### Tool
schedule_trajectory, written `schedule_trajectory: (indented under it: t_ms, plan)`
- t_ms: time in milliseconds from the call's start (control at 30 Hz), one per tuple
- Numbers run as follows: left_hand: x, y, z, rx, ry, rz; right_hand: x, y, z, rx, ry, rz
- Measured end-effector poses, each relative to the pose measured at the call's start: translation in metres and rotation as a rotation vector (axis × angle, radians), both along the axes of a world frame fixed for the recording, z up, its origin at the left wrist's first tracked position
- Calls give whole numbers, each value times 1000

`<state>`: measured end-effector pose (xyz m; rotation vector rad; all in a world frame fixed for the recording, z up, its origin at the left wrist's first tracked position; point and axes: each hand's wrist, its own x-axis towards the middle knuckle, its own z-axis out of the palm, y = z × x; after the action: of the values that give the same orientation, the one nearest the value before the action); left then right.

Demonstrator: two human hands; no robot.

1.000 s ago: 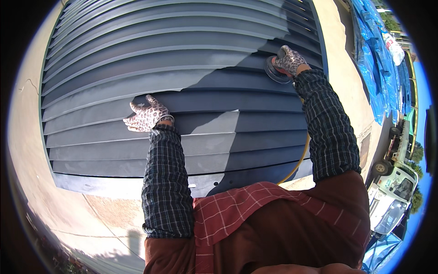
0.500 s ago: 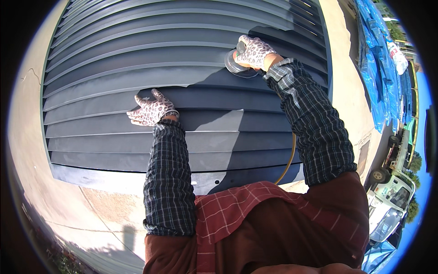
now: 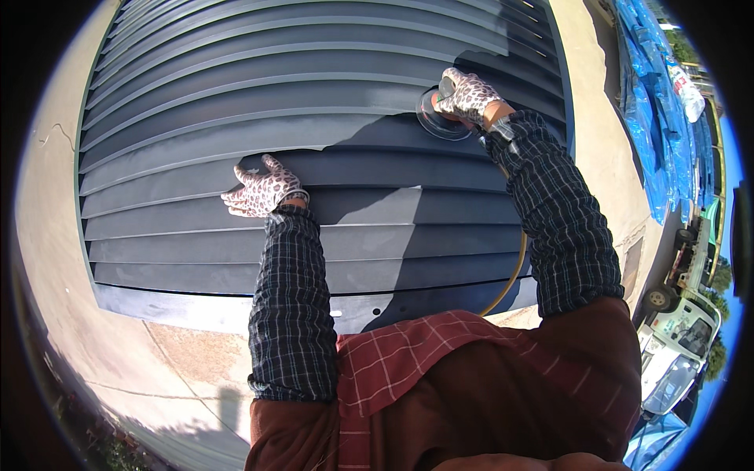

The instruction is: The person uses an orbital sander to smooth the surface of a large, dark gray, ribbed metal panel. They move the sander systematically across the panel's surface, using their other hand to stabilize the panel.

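Observation:
A large dark grey louvred panel (image 3: 290,125) lies in front of me, its slats running left to right. My right hand (image 3: 469,96), in a leopard-print glove, is closed round the top of a round orbital sander (image 3: 433,124), whose disc sits on a slat at the panel's right. From beneath my right forearm a yellow hose (image 3: 514,271) curves down past the panel's near edge. My left hand (image 3: 263,188), gloved the same way, rests palm down on the slats at the left middle, fingers spread, holding nothing.
Pale concrete ground (image 3: 59,204) surrounds the panel, with a bare metal strip (image 3: 181,308) along its near edge. Blue tarpaulin (image 3: 648,118) is heaped on the right. Beyond it stands a white truck (image 3: 675,345). My shadow falls across the slats.
My right hand and the sander have slid to the right and slightly nearer along the slats. The hose has shifted right with them. My left hand stays in place.

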<state>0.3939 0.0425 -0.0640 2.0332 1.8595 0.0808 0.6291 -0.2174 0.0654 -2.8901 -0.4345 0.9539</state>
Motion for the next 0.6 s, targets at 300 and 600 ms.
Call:
schedule_trajectory:
  t_ms: [300, 600]
  plan:
    - [3, -6, -7, 214, 93, 21, 19, -114, -1, -168, -150, -274]
    - [3, -4, 4, 30, 3, 13, -1, -19, 9, 48, -41, -7]
